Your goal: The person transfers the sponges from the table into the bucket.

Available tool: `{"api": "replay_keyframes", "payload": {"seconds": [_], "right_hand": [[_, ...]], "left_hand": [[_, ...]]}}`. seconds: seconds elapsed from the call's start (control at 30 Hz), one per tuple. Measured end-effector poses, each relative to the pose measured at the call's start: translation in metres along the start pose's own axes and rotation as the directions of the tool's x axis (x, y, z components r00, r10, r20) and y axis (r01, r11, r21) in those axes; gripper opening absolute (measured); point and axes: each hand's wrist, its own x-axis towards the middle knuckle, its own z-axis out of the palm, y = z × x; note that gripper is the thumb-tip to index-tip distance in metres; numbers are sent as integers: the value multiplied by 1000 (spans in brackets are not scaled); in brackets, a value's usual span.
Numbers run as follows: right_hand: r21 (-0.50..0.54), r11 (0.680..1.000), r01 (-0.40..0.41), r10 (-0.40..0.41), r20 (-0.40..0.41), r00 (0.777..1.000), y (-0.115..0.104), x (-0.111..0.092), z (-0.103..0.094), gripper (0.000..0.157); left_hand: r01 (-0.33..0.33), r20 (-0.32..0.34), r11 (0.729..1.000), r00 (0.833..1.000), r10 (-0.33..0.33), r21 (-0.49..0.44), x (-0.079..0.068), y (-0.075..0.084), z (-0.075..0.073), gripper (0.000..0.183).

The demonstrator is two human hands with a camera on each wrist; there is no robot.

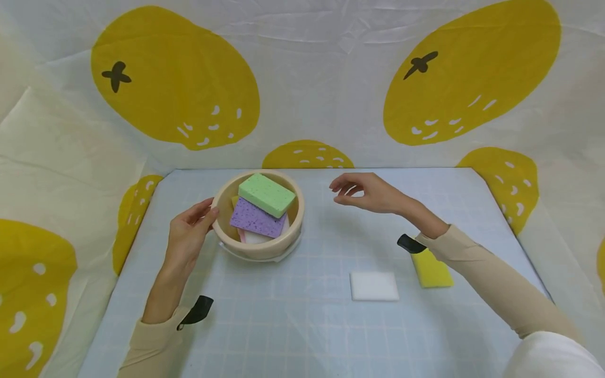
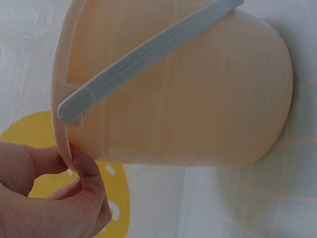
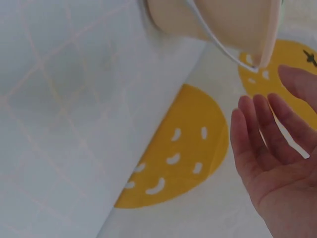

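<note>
A beige bucket (image 1: 259, 253) stands at the back left of the table, its grey-white handle (image 2: 148, 59) lowered against the side. My left hand (image 1: 186, 236) pinches its rim between thumb and fingers, as the left wrist view shows up close. Inside the bucket, a green sponge (image 1: 267, 195) lies over a purple sponge (image 1: 257, 217), with pink, white and yellow pieces partly hidden beneath. My right hand (image 1: 373, 193) hovers in the air to the right of the bucket, holding nothing, its fingers loosely bent; the right wrist view shows the palm (image 3: 292, 193) bare.
A white sponge pad (image 1: 374, 286) lies on the table at front right. Beside it a yellow sponge cloth (image 1: 433, 269) is partly covered by the right wrist's black strap (image 1: 410, 244). A lemon-print curtain (image 1: 321, 89) encloses the back and sides of the pale checked table (image 1: 283, 320).
</note>
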Motion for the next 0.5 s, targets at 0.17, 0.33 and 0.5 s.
{"api": "replay_keyframes", "payload": {"seconds": [0.17, 0.33, 0.5], "right_hand": [[-28, 999, -46, 45, -10, 999, 6, -16, 1, 31], [-37, 997, -73, 72, -20, 997, 11, -33, 4, 33], [-40, 994, -100, 99, -26, 995, 13, -50, 8, 34]], "left_hand": [[3, 3, 1000, 1000, -3, -19, 0, 0, 1, 52], [7, 2, 1000, 1000, -7, -19, 0, 0, 0, 52], [3, 2, 1000, 1000, -3, -10, 0, 1, 0, 52]]}}
